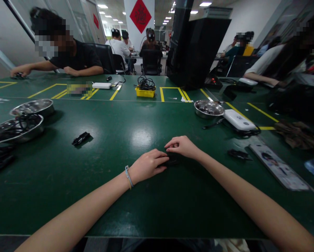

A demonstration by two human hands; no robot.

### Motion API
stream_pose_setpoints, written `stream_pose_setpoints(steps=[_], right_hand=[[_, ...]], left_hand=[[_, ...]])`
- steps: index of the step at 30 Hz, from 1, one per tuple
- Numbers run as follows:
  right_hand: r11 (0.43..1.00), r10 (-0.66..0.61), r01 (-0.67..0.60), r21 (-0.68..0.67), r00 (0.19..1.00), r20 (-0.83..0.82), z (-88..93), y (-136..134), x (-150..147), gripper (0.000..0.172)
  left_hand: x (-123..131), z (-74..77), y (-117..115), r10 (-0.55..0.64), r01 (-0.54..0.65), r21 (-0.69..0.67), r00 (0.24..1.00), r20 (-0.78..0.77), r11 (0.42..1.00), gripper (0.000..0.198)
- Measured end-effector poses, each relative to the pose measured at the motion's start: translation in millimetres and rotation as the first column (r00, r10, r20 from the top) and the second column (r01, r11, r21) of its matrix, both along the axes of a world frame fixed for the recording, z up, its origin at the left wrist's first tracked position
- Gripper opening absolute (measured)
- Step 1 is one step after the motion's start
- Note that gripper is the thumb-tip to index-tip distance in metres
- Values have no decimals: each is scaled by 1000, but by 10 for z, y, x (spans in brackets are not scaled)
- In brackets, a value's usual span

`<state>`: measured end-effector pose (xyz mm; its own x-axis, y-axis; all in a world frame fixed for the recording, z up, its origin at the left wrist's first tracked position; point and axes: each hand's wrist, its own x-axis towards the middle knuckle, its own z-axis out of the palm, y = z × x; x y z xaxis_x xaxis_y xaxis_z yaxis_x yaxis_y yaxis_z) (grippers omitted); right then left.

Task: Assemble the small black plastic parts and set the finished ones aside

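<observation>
My left hand (149, 164), with a pale band at the wrist, rests low over the green table (115, 196). Its fingers are stretched out and the thumb is apart. At its fingertips lies a small dark thing (173, 160), too dim against the table to name. Just beyond, my right hand (183, 147) has its fingertips pinched together near the left fingers; what they hold, if anything, is hidden. A crumpled black bundle (81, 138) lies off to the left, and another dark bundle (238, 154) sits to the right of my right forearm.
At left stand two metal bowls (40, 127), the nearer holding black cables. Right are another metal bowl (208, 113), a white device (239, 120) and a phone-like slab (279, 167). Farther back, a yellow bin (145, 92) holds cables. Co-workers sit across and at right.
</observation>
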<state>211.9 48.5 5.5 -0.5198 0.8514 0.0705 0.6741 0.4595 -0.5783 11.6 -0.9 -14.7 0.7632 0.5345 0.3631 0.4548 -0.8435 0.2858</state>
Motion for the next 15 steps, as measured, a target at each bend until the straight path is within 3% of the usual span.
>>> stream_pose_setpoints(steps=[4,8,12,15], right_hand=[[999,45,-47,22,995,94,66,15,-74,13],[999,24,-19,-42,993,112,124,5,-65,9],[983,-96,74,-166,987,-132,58,-56,42,7],[974,-135,76,-212,951,-279,-2,-199,124,13]], left_hand=[[2,7,-2,-9,9,-2,1000,-7,1000,27],[2,3,0,-7,7,5,1000,-12,1000,27],[5,-3,2,1,-1,5,1000,-21,1000,27],[6,-1,0,-2,2,-2,1000,-23,1000,27]])
